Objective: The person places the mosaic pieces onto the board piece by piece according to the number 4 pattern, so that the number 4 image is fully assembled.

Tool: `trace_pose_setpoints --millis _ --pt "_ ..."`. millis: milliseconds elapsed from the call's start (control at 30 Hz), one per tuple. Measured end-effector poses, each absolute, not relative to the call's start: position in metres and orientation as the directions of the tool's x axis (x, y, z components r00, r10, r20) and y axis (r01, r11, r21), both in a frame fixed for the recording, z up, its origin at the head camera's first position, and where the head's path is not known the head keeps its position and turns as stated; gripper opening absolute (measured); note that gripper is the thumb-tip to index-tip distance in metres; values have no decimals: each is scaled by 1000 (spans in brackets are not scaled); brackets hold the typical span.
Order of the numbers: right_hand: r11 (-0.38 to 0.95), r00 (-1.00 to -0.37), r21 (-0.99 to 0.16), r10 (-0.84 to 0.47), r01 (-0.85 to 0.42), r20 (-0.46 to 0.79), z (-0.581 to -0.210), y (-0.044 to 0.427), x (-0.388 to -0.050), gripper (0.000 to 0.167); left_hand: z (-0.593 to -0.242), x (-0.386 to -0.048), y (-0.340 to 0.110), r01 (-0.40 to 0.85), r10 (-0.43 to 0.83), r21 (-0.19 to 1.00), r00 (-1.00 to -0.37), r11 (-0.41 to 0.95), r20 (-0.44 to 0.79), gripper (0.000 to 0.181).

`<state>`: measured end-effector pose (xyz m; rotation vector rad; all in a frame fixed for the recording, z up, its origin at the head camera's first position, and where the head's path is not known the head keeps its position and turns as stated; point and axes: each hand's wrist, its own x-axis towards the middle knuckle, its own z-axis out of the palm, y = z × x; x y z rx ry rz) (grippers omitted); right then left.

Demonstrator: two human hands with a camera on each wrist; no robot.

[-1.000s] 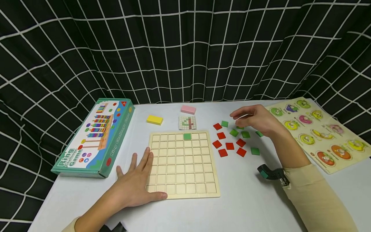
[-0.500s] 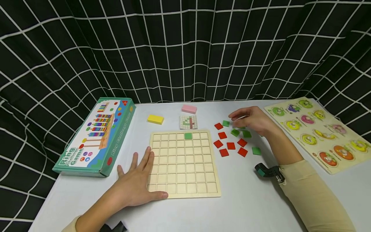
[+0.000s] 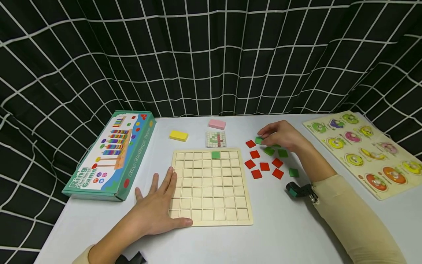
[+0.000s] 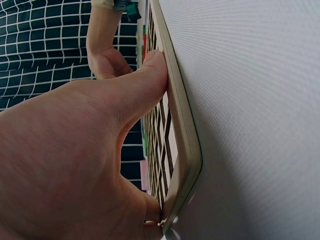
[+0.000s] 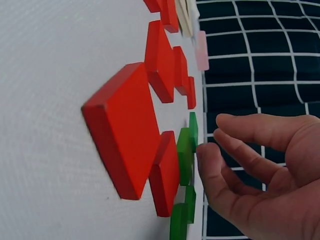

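My left hand [image 3: 153, 211] lies spread along the left side of a pale wooden grid board [image 3: 211, 183]. Its thumb rests on the near edge, as the left wrist view also shows. One green square tile [image 3: 215, 155] sits in a cell of the board's top row. Over the loose green tiles right of the board hovers my right hand [image 3: 284, 136], its fingertips by the farthest green tile [image 3: 258, 140]. In the right wrist view, thumb and fingers are apart with nothing seen between them. The hand hides part of the green tiles in the head view.
Several red tiles [image 3: 264, 167] lie between board and green tiles. A small pattern card [image 3: 215, 139], a pink block [image 3: 217, 124] and a yellow block [image 3: 178, 136] lie behind the board. A game box [image 3: 112, 157] stands left; a fruit puzzle board [image 3: 362, 146] lies right.
My right hand has shifted slightly left and lower, towards the farthest green tile. The left hand stays on the board. The head view has drifted a little.
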<state>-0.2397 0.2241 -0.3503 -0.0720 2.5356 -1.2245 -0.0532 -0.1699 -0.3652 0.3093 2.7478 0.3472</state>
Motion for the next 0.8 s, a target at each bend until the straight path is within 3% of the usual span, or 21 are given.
trace_pose_setpoints --millis 800 --pt "749 -946 -647 -91 141 -312 -355 209 -257 36 -365 -54 -169 164 250 272 -915 948 -317 138"
